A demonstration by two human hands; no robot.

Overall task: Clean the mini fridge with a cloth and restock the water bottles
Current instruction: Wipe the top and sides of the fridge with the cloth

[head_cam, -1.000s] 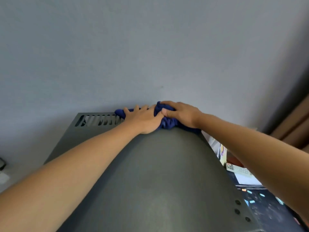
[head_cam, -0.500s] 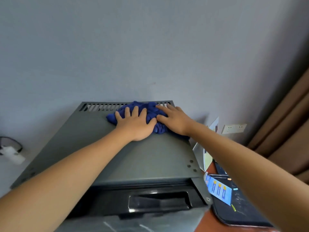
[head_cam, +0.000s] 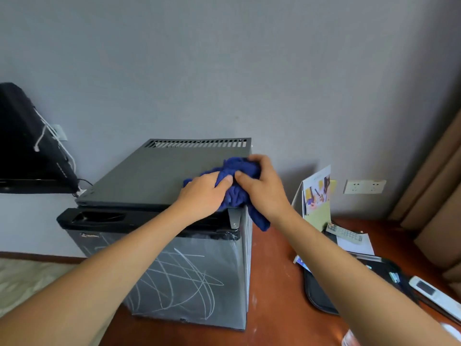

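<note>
Your left hand (head_cam: 203, 193) fingers curl into the blue cloth (head_cam: 238, 188) at the mini fridge (head_cam: 159, 171) top's front right corner; your right hand (head_cam: 262, 188) grips it too; the door stays shut; no water bottles visible, restocking remains.

From my feed the light is soft and even, casting a faint shadow on the wall (head_cam: 294, 168). My right hand (head_cam: 262, 188) smears with motion; wide-angle bending curves the edges.
</note>
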